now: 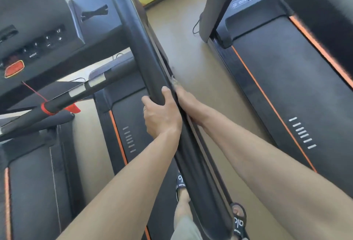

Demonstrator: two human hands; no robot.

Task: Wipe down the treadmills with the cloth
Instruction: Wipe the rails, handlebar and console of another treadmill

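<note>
A long black padded handrail (147,64) of the middle treadmill (133,110) runs diagonally through the view. My left hand (162,117) grips this rail from the left, thumb over its top. On the rail's far right side is my right hand (188,104), its fingers mostly hidden behind the rail. A small grey scrap of cloth (174,83) shows at its fingertips against the rail's edge. The rest of the cloth is hidden.
The console (34,35) with buttons and a red stop button (14,68) is at upper left. A second treadmill (286,87) stands to the right across a strip of tan floor (191,49), a third (34,182) at lower left. My sandalled feet (180,182) are below.
</note>
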